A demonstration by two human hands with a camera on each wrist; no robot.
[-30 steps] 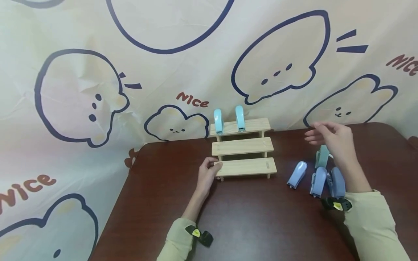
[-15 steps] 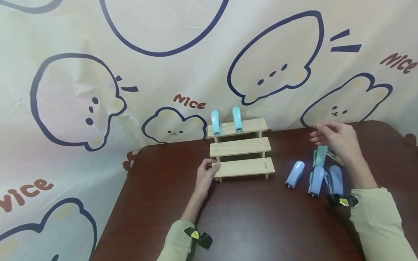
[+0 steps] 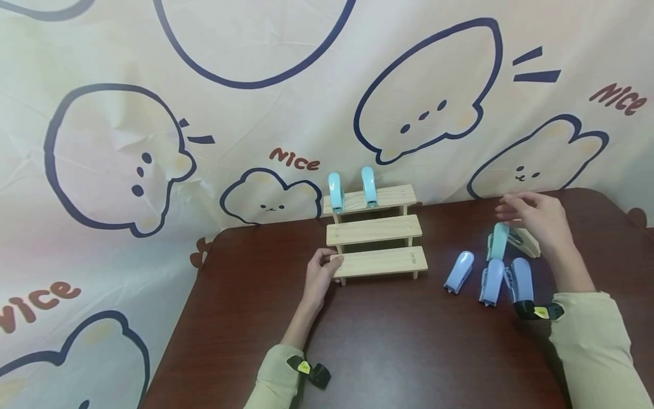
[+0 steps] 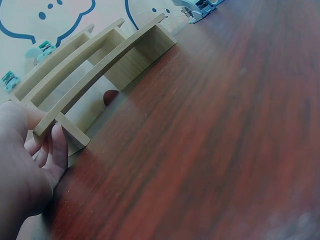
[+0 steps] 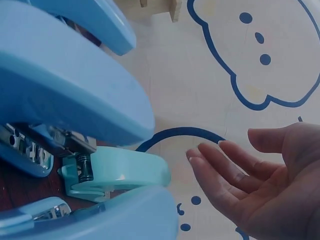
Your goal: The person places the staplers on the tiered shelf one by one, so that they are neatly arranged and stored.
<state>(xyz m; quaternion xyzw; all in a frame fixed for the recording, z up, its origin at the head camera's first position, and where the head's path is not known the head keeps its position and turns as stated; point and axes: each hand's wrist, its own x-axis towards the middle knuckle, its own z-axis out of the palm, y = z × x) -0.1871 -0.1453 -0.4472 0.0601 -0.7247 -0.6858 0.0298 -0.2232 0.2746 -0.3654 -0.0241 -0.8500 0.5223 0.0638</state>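
Note:
A three-tier wooden stand point(image 3: 378, 262) stands toward the back of the table. My left hand point(image 3: 319, 276) grips the left end of its lowest shelf, the thumb on top; in the left wrist view the fingers curl under that end. Two light-blue staplers point(image 3: 369, 187) stand on the top shelf. My right hand point(image 3: 543, 222) is held above the right-hand group of staplers, fingers relaxed and nothing in them. Nearest to it are a cream stapler point(image 3: 525, 241), partly hidden by the hand, and a mint-green stapler point(image 3: 498, 241). Several blue staplers point(image 3: 493, 283) sit in front of these.
A dark reddish-brown table point(image 3: 409, 346) carries everything. Behind it hangs a pale cloth point(image 3: 286, 119) printed with cartoon faces, close to the stand's back. One blue stapler point(image 3: 459, 272) lies a little apart, between the stand and the group.
My right hand has shifted to the right over the staplers, and more of the cream stapler shows. My left hand stays on the shelf. The head view has turned slightly.

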